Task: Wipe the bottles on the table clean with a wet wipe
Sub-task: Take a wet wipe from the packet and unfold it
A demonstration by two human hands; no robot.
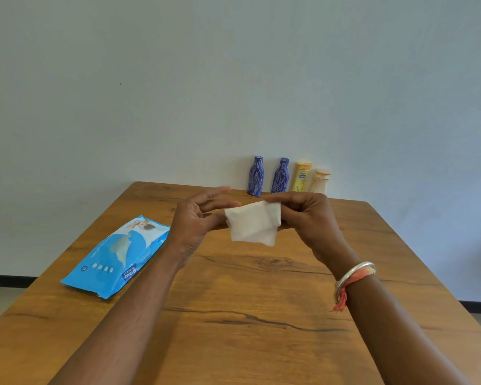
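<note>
White wet wipe (252,225) is hanging folded between both hands above the wooden surface (261,301): right hand (303,215) is pinching its top corner, left hand (197,218) is gripping the other edge, upper fingers sticking out straight. Four bottles (285,176) are standing along the far edge, blue wipes pack (117,255) lying off left.

Four bottles (286,176), one wipe (253,223), one wipes pack (114,257), two hands (197,218).

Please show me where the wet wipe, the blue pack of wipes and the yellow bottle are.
wet wipe (253,225): head view, middle of the white sheet held between both hands.
blue pack of wipes (117,257): head view, middle of its printed top face.
yellow bottle (301,177): head view, on its front label.
</note>
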